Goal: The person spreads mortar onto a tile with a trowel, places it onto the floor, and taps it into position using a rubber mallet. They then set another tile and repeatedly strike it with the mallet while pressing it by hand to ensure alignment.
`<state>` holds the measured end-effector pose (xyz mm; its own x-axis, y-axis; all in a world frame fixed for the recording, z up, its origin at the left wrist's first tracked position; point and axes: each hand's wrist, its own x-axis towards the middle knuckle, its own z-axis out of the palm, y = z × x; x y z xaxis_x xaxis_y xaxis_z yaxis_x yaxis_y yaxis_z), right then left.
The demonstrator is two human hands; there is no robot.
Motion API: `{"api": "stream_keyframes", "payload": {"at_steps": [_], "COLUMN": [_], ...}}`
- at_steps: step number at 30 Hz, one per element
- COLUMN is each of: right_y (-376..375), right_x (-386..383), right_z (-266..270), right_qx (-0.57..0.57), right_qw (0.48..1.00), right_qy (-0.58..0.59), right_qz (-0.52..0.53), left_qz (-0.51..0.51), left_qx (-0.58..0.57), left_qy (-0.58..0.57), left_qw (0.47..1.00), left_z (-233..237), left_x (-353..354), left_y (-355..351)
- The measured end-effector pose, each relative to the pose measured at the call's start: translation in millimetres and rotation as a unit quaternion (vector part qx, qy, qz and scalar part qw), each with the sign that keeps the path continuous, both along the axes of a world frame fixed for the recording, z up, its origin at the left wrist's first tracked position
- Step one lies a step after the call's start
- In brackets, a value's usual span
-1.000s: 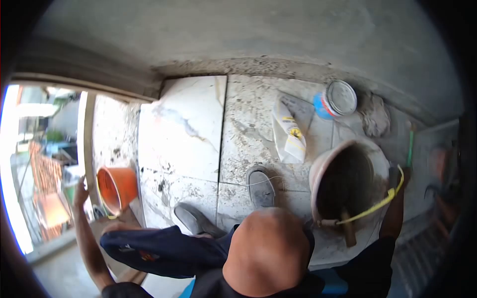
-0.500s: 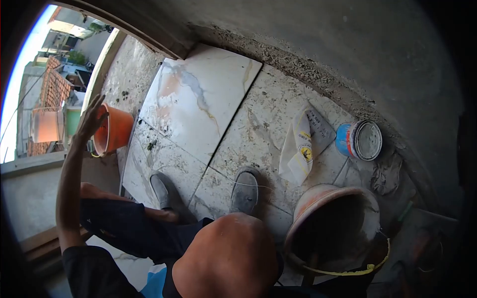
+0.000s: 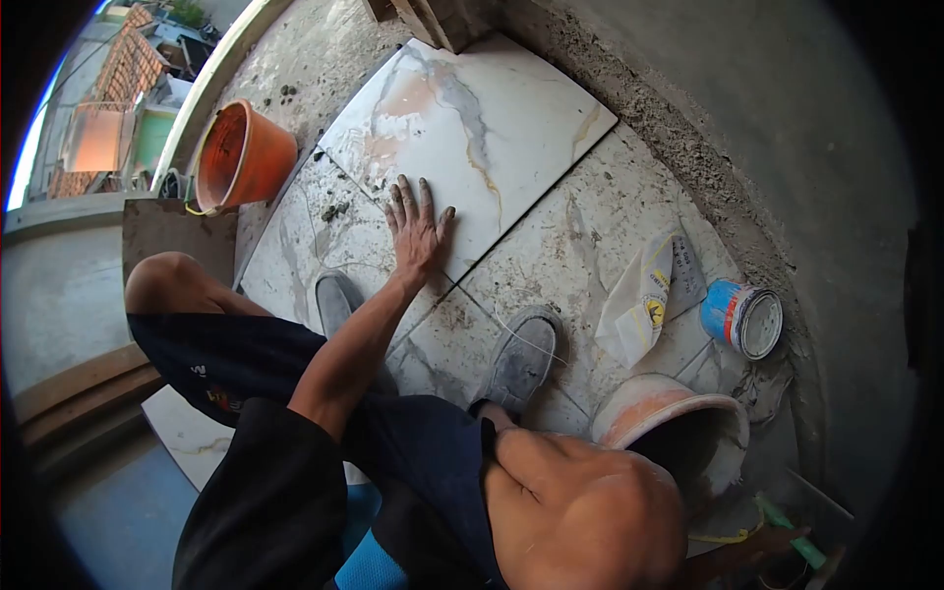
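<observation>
My left hand (image 3: 420, 234) lies flat with fingers spread at the near edge of a large white marbled floor tile (image 3: 531, 118). Its fingertips are dark with dirt. The tile sits higher than the dusty tiles beside it, with a dark gap along its right edge. At the lower right, my right hand (image 3: 769, 541) is dim and partly hidden, reaching past my knee. It is at a green handle (image 3: 808, 553), whose tool I cannot make out. Whether the fingers are wrapped round it does not show. A mortar-stained bucket (image 3: 639, 411) tilts close by.
An orange bucket (image 3: 270, 155) lies tilted at the left ledge. A blue paint can (image 3: 723, 307) and a crumpled printed sack (image 3: 637, 310) are by the rough-based wall (image 3: 787, 147). Mortar crumbs (image 3: 336, 211) and a thin string (image 3: 536, 346) lie on the tiles near my shoes.
My left hand has come down from the air near the orange bucket onto the white tile. The view has shifted, and my right hand now shows beside the green handle.
</observation>
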<state>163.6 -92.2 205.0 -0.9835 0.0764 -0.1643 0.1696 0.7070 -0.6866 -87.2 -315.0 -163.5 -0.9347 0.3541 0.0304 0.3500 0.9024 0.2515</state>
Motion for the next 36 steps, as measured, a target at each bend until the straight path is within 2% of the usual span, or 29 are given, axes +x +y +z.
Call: {"api": "stream_keyframes", "payload": {"at_steps": [1, 2, 3, 4, 5, 7, 8, 10, 11, 12, 14, 15, 18, 19, 21, 26, 28, 31, 35, 36], "right_y": [18.8, 44.4, 87.1, 136.8, 190.4, 142.8, 141.3, 119.1, 92.4, 68.1, 37.5, 25.3, 1.5, -6.5, -23.6, -23.1, -9.8, -20.8, -19.1, -18.3], "right_x": [40.0, 85.8, 144.2, 180.9, 225.2, 140.2, 124.1, 72.7, 33.5, -1.9, -63.4, -85.3, -111.9, -123.0, -131.1, -137.3, -147.0, -150.9, -149.9, -151.9], "right_z": [-4.9, -8.4, -10.5, -3.4, 1.5, 18.9, 18.1, 3.2, -17.1, -33.1, -72.1, -93.3, -151.2, -164.2, -181.9, -211.3, -220.8, -204.8, -226.8, -231.1], "right_qx": [0.026, 0.068, 0.131, 0.201, 0.222, 0.138, 0.088, -0.002, -0.012, -0.035, 0.065, 0.088, 0.110, 0.115, 0.120, 0.137, 0.244, 0.199, 0.165, 0.169], "right_qw": [0.994, 0.964, 0.889, 0.782, 0.726, 0.767, 0.828, 0.915, 0.929, 0.945, 0.980, 0.989, 0.981, 0.981, 0.983, 0.982, 0.960, 0.974, 0.978, 0.979], "right_qy": [0.065, 0.160, 0.275, 0.369, 0.419, 0.394, 0.344, 0.207, 0.162, 0.058, -0.077, -0.081, -0.159, -0.152, -0.130, -0.091, -0.087, -0.029, -0.007, -0.031], "right_qz": [-0.084, -0.203, -0.342, -0.461, -0.498, -0.487, -0.435, -0.346, -0.331, -0.320, -0.170, -0.085, 0.005, 0.031, 0.047, 0.090, 0.107, 0.100, 0.130, 0.109], "left_qz": [-0.012, -0.009, -0.002, 0.014, 0.032, 0.069, 0.069, 0.073, 0.081, 0.086, 0.125, 0.134, 0.296, 0.301, 0.292, 0.274, 0.269, 0.273, 0.274, 0.271], "left_qx": [-0.022, 0.001, 0.007, 0.014, 0.021, 0.027, 0.016, 0.008, 0.013, 0.062, 0.197, 0.203, 0.137, 0.141, 0.075, 0.057, 0.052, 0.047, 0.049, 0.064], "left_qy": [0.030, 0.030, 0.025, 0.021, 0.018, 0.008, 0.003, -0.008, -0.011, -0.020, -0.009, -0.006, 0.065, 0.063, 0.036, 0.009, -0.008, -0.021, -0.027, -0.041], "left_qw": [0.999, 1.000, 1.000, 1.000, 0.999, 0.997, 0.998, 0.997, 0.997, 0.994, 0.972, 0.970, 0.943, 0.941, 0.953, 0.960, 0.962, 0.961, 0.960, 0.960], "left_z": [-2.5, -3.5, -3.3, -0.1, 3.9, 7.2, 9.4, 14.1, 10.3, 4.9, 3.7, 5.9, 3.2, 2.1, 1.2, 4.1, 7.2, 7.0, 10.9, 10.7], "left_x": [-0.5, -0.1, 3.2, 4.3, 4.0, 4.3, 3.7, 5.5, 2.2, 0.2, -0.7, -10.1, -24.5, -27.7, -24.9, -26.0, -24.6, -21.9, -27.2, -26.2], "left_y": [0.4, 0.5, 2.7, 6.5, 9.8, 16.7, 16.9, 17.5, 14.7, 12.4, 11.6, 7.5, -1.4, 1.0, 1.3, 2.1, 2.8, 2.7, 1.8, 0.7]}}
